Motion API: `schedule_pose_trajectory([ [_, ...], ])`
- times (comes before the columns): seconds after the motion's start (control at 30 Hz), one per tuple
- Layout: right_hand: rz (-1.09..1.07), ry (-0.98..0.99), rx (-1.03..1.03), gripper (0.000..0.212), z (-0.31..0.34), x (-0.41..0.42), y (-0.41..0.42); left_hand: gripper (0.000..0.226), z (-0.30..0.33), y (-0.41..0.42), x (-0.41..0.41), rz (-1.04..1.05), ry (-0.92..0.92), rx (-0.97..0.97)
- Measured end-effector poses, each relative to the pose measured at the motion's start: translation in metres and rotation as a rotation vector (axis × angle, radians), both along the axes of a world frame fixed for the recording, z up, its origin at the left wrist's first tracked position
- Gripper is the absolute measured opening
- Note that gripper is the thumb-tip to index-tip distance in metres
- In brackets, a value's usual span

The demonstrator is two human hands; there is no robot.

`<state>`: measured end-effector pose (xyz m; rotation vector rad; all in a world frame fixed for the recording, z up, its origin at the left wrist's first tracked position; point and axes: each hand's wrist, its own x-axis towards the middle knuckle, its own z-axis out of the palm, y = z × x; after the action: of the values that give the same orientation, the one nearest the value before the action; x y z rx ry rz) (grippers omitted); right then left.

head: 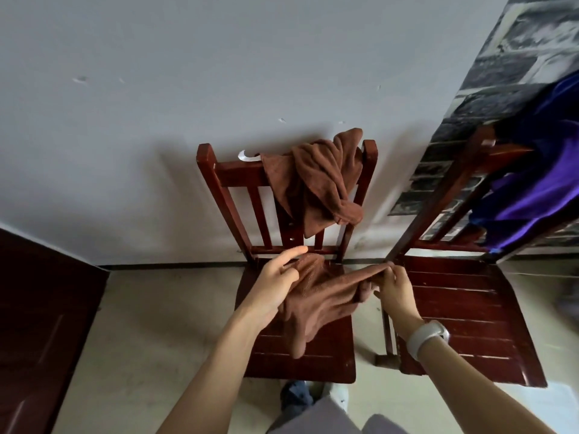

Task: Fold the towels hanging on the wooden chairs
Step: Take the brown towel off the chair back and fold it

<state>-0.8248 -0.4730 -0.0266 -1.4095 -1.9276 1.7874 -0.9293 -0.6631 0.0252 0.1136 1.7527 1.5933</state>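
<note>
Stretching between left hand (275, 277) and right hand (395, 288): brown towel (316, 296).

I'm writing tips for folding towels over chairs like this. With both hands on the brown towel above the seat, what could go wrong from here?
1. The right hand pinches only a stretched corner of the brown towel; it could slip free and the cloth bunch up.
2. The towel's lower end hangs crumpled over the chair seat, so folding now may trap creases.
3. The left hand grips with its index finger straight, a loose hold that might let go.
</note>
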Motion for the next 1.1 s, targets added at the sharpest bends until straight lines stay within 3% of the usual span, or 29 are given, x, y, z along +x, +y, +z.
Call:
schedule_pose_trajectory([
  [0.07, -0.145, 0.169, -0.383, 0.022, 0.002, 0.000, 0.005, 0.060, -0.002, -0.001, 0.003, -0.035, -0.026, 0.025],
  [0.13, -0.245, 0.276, -0.627, 0.025, 0.007, 0.001, 0.014, 0.062, -0.004, -0.005, 0.004, -0.035, -0.006, 0.026],
  [0.2, -0.297, 0.341, -0.759, 0.035, 0.011, 0.002, 0.020, 0.051, -0.007, -0.010, 0.003, 0.010, -0.020, 0.032],
  [0.3, -0.199, 0.400, -0.874, 0.046, 0.010, 0.005, 0.023, 0.006, -0.008, -0.009, 0.003, 0.131, -0.080, -0.002],
  [0.33, -0.138, 0.385, -0.879, 0.045, 0.010, 0.006, 0.023, 0.009, -0.010, -0.007, 0.004, 0.150, -0.066, -0.059],
  [0.4, -0.034, 0.311, -0.830, 0.033, 0.007, 0.008, 0.023, 0.024, -0.016, -0.004, 0.006, 0.136, -0.024, -0.172],
  [0.5, 0.064, 0.089, -0.744, 0.025, 0.002, 0.013, 0.025, 0.022, -0.018, -0.002, 0.009, 0.015, 0.176, -0.425],
  [0.57, 0.040, 0.007, -0.650, 0.019, -0.005, 0.018, 0.028, 0.018, -0.023, -0.010, 0.009, -0.111, 0.362, -0.585],
  [0.67, 0.005, 0.005, -0.439, 0.010, -0.012, 0.026, 0.032, 0.022, -0.030, -0.022, 0.009, -0.150, 0.485, -0.693],
  [0.77, 0.015, 0.022, -0.258, 0.013, -0.016, 0.032, 0.033, 0.018, -0.036, -0.030, 0.011, 0.006, 0.424, -0.604],
  [0.97, -0.063, 0.072, -0.095, 0.012, -0.008, 0.035, 0.038, 0.017, -0.034, -0.040, 0.002, 0.491, -0.068, -0.099],
  [1.1, -0.094, 0.082, -0.030, 0.012, -0.002, 0.036, 0.048, 0.031, -0.029, -0.048, -0.006, 0.334, -0.079, -0.006],
])
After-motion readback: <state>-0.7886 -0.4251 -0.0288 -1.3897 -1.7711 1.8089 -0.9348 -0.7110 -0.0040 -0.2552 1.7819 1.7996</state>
